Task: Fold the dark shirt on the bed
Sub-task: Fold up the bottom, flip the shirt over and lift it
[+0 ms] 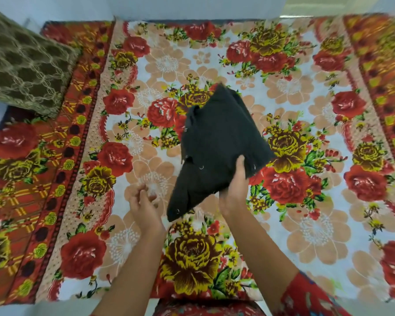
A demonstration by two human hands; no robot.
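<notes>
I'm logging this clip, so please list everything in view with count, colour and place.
bedsheet: one, white with red and yellow flowers, spread under everything
dark shirt: one, black, folded, over the bedsheet's middle
cushion: one, brown with pale netting, far left corner
sleeve: one, red patterned, lower right
left hand: one, left of the dark shirt, holding nothing
right hand: one, gripping the dark shirt's near edge
</notes>
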